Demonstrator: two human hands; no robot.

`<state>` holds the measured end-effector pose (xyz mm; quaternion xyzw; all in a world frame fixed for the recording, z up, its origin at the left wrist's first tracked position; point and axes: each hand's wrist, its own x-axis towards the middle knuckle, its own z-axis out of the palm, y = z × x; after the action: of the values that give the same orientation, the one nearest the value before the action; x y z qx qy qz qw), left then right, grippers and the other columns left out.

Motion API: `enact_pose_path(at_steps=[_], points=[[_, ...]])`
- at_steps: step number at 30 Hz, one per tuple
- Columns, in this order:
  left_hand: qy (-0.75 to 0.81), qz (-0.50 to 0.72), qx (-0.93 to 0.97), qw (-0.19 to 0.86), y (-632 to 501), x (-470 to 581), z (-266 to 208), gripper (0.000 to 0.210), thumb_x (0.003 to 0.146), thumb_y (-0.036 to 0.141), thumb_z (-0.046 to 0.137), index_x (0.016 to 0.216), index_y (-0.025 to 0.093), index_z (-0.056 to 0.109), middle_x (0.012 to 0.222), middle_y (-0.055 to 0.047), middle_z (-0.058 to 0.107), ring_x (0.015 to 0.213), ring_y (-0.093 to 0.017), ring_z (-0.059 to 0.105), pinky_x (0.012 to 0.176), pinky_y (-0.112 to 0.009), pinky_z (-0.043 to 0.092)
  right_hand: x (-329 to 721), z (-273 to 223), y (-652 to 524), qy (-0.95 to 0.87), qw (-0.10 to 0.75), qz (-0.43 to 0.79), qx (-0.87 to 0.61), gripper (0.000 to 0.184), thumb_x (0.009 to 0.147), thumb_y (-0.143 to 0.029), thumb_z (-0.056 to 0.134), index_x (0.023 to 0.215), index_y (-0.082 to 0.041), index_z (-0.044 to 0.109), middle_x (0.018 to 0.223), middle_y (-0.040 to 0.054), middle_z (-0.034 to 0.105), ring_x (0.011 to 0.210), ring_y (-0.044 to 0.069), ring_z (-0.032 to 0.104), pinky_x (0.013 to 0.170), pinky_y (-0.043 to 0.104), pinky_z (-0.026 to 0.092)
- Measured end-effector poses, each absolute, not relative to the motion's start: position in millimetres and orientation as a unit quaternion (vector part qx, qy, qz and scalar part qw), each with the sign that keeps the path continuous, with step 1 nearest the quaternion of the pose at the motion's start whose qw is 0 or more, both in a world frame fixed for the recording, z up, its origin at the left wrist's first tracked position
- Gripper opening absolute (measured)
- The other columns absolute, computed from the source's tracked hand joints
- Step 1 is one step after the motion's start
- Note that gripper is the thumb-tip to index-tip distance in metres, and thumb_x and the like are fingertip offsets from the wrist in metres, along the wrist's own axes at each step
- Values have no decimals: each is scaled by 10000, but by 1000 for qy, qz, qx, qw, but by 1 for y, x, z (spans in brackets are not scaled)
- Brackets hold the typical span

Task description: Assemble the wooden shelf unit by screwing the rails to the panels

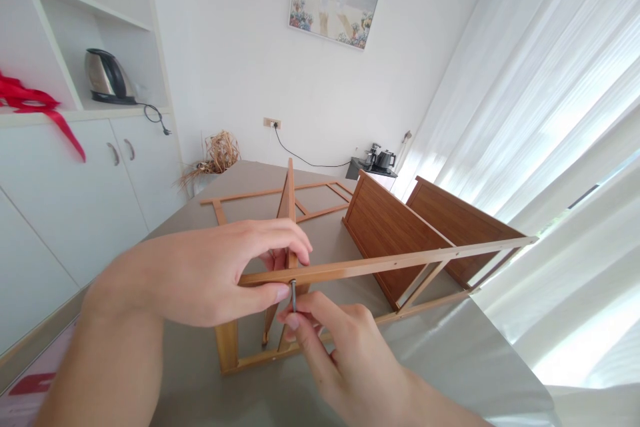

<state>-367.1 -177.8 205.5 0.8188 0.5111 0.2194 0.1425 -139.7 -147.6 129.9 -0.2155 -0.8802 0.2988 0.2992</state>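
Note:
A brown wooden shelf frame (370,268) lies on its side, with wide slatted boards (395,233) standing between its rails at the right. Around the near end of the upper rail, my left hand (220,270) is closed, its fingers over the far side and its thumb along the front. A narrow upright board (287,203) meets the rail there, partly behind those fingers. Between thumb and fingers, my right hand (345,340) pinches a thin metal hex key (293,297). Its upper end touches the rail beside my left thumb; its lower part is hidden by my fingers.
The frame rests on a large grey-covered table (200,390). Beyond it stand a small cabinet with a black kettle (385,159) and a bundle of dried stalks (223,150). White cupboards (95,167) line the left; curtains (540,80) hang at right.

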Motion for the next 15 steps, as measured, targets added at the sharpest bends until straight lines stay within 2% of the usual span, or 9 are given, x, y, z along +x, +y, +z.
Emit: enact_pose_path(at_steps=[3,6,10,15], points=[[493,184,829,189,-176,-368,208,274,921,321,575,1195,325,597,1232,2,632,1014,-160,619,856,-224,498,-139,129,-147,-888,305,275,-209,143,1015,-248,449,988,-214,585,770,-19,678,604,85,617,542,154,423],[499,182,824,199,-177,-366,211,202,922,318,577,1121,310,615,1156,12,647,966,-151,613,856,-225,484,-138,126,-146,-901,318,224,-190,152,1023,-214,436,998,-198,585,760,-13,658,574,85,574,562,178,424],[505,177,820,204,-179,-364,213,125,914,304,583,1033,297,621,1083,23,654,910,-143,607,827,-226,474,-137,126,-146,-908,335,184,-174,140,1020,-184,439,1005,-185,578,797,10,676,632,103,623,613,192,457],[509,171,820,198,-179,-362,215,91,911,303,583,992,289,623,1065,24,653,871,-140,602,754,-224,465,-134,133,-147,-909,304,214,-190,146,1032,-229,426,1003,-208,567,807,4,697,681,110,685,637,176,498]])
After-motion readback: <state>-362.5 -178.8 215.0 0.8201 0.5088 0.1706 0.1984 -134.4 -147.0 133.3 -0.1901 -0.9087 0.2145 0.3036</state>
